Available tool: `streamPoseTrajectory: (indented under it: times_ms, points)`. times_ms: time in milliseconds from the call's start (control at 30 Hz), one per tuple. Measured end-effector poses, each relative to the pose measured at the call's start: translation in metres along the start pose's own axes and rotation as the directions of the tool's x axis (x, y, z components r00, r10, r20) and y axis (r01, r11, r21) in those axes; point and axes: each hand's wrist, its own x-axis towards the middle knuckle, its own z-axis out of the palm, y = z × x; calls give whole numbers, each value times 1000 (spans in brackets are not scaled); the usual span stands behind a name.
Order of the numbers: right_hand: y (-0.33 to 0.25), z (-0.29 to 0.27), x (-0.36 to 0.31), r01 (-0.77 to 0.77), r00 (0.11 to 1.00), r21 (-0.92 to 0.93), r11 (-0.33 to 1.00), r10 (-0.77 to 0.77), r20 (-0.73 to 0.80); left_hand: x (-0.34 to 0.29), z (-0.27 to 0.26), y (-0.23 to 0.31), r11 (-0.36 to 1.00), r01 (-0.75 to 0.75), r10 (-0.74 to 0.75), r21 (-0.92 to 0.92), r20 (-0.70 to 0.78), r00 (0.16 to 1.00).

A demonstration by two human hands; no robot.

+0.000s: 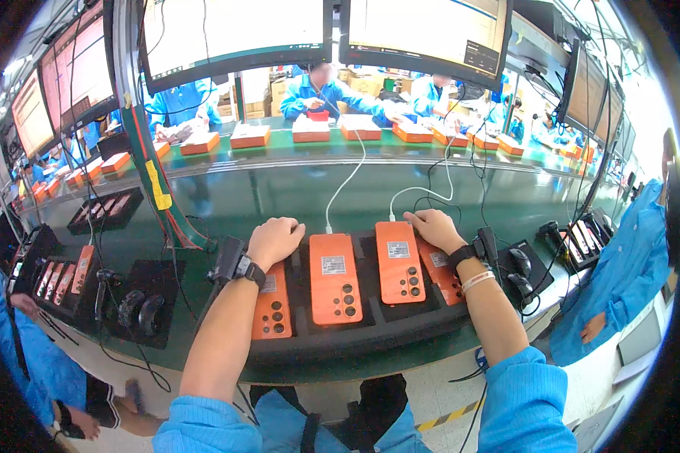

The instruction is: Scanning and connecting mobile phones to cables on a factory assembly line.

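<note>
Several orange phones lie back up in a row on a black padded tray (298, 321). My left hand (276, 241) curls over the upper end of the leftmost phone (273, 313), its fingertips hidden. At the other end, my right hand (434, 228) is closed around the top of the rightmost phone (440, 266), which my wrist partly covers. Between my hands lie a centre-left phone (335, 272) and a centre-right phone (400, 264). A white cable (347, 185) plugs into the first, and another white cable (419, 192) into the second.
Two monitors (238, 64) hang above the green bench (227, 359). Orange and white boxes (249, 136) line a conveyor beyond, where blue-clad people work. Scanners (140, 309) and a phone tray (64, 283) are at left; more scanners (520, 260) are at right. A person (612, 257) stands at right.
</note>
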Motion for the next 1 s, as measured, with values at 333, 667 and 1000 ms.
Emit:
streamPoseTrajectory:
  times_ms: [333, 667, 1000]
  points:
    - [4, 1, 0, 20, 1000, -41, 999, -20, -3, 2, 2, 0, 999, -47, 47, 2, -18, 999]
    - [5, 6, -1, 45, 998, 0, 999, -45, -37, 5, 7, -3, 997, -67, 65, -27, -74, 995]
    - [6, 6, -2, 57, 996, 22, 998, -56, -73, 3, 7, 15, 989, -82, 73, -125, -72, 995]
